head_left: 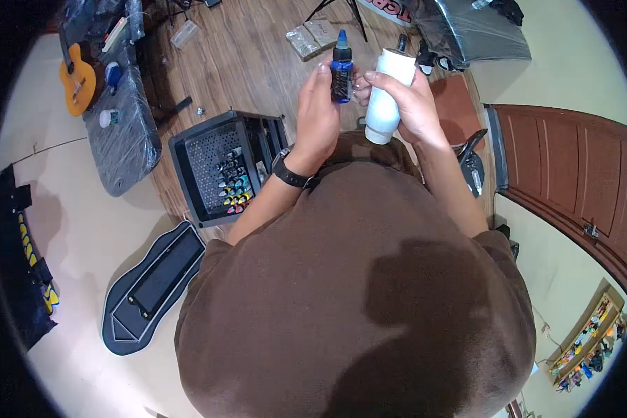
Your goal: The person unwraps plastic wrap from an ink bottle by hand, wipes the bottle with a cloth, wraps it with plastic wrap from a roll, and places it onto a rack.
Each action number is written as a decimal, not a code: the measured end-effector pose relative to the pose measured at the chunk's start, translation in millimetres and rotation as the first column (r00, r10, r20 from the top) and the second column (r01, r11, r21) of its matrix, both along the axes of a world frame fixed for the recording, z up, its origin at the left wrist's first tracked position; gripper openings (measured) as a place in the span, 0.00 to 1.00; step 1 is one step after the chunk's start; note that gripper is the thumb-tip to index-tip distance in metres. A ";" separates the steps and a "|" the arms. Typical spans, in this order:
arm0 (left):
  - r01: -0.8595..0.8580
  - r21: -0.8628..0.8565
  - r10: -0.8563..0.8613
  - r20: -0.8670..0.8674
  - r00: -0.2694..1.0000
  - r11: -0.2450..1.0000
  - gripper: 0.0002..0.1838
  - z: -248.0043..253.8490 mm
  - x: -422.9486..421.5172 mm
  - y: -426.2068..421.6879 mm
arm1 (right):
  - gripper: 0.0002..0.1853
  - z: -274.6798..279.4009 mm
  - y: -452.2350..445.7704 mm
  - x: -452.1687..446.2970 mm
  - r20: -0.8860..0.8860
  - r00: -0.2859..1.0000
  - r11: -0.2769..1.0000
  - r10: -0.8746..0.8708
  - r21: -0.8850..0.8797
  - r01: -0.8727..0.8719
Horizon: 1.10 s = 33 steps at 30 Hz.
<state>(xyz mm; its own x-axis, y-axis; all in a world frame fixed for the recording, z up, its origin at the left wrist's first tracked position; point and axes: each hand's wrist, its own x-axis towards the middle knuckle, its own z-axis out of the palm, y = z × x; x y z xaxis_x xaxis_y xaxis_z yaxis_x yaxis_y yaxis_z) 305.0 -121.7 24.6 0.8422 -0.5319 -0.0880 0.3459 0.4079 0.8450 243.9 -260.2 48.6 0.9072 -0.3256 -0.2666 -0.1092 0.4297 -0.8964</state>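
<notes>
My left hand [318,104], with a black watch [290,169] on its wrist, is closed on a small ink bottle [341,78]. That bottle is dark blue with a black label and a blue pointed cap, and stands upright. My right hand [416,104] grips a white cylindrical bottle [384,104] whose narrower end points down and slightly left. The two bottles are side by side and apart. Fingers of the right hand show in the gap between them; the far sides of both grips are hidden.
To the left stands a black crate [212,174] with rows of small capped bottles [235,182]. Beyond it are a plastic-wrapped padded rest [122,150], a small guitar [82,82] and an open instrument case [153,289]. Wrapped packets [312,38] lie ahead; a brown door [571,167] is at right.
</notes>
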 end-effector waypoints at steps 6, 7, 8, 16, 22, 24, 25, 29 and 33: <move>-0.074 0.008 0.074 -0.017 0.997 0.997 0.23 -1.6 -4.1 22.1 | 0.13 -4.2 25.7 -0.5 -0.001 1.000 1.000 -0.017 -0.026 0.017; -0.079 -0.022 0.078 -0.019 0.997 0.997 0.22 -2.6 -4.0 25.1 | 0.13 -4.5 27.5 0.0 -0.015 1.000 0.998 -0.026 -0.053 0.026; -0.085 -0.054 0.084 -0.020 0.996 0.995 0.21 -3.0 -3.8 27.3 | 0.13 -4.6 28.8 0.8 -0.028 0.999 0.996 -0.035 -0.081 0.033; -0.200 -0.024 0.202 0.072 0.977 0.979 0.19 3.7 -4.2 32.4 | 0.13 -3.4 36.9 12.3 -0.102 0.979 0.979 -0.179 -0.118 0.167; -0.196 -0.010 0.196 0.097 0.976 0.981 0.18 8.4 -4.1 35.3 | 0.12 -9.9 45.6 14.6 -0.061 0.970 0.969 -0.234 -0.098 0.228; -0.198 -0.024 0.199 0.109 0.974 0.980 0.18 9.0 -3.4 35.1 | 0.11 -11.5 46.7 14.1 -0.039 0.966 0.963 -0.256 -0.099 0.251; -0.193 -0.022 0.194 0.110 0.975 0.981 0.18 8.5 -3.2 35.4 | 0.11 -11.3 46.8 14.3 -0.038 0.965 0.962 -0.260 -0.097 0.255; -0.155 -0.036 0.158 0.084 0.984 0.987 0.18 8.6 -3.5 38.0 | 0.09 -10.4 47.8 17.1 0.034 0.957 0.949 -0.287 -0.127 0.289; -0.123 -0.155 0.114 -0.070 0.991 0.980 0.18 15.4 -2.5 37.8 | 0.08 -8.6 49.1 21.5 0.110 0.959 0.951 -0.262 -0.137 0.276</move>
